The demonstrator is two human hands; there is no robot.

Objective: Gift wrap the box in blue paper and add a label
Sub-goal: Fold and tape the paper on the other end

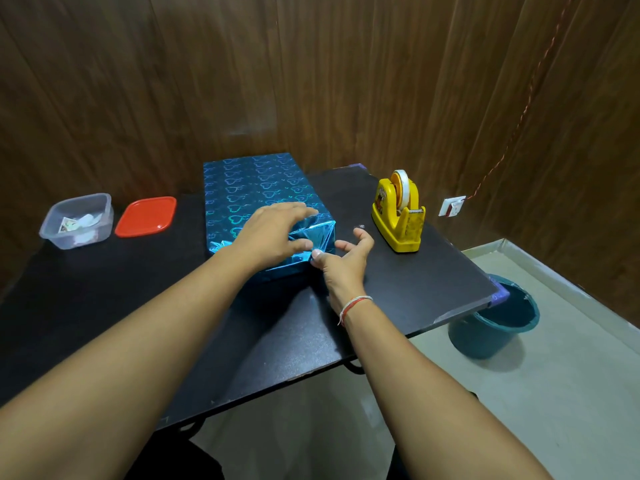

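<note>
Two hands: both on the near right corner of the box (254,199), which sits mid-table (104,306) wrapped in shiny blue heart-print paper.
Hidden: the near end of the box is partly covered by the left forearm, so the fold there is hard to read.
Hard to make out: the clear tub (78,221) at far left holds small pale bits and a printed card, too small to name; its red lid (146,216) lies just beside it.
Cut off: the teal bucket (495,320) on the floor is partly behind the table edge.
Left hand (273,233): flat on top, fingers straight and spread, pressing the paper down at the corner.
Right hand (343,261): wide open, thumb tip touching the crumpled end flap, fingers apart and clear of it.
Tape dispenser (400,213): yellow, upright, to the right, apart from both hands.
</note>
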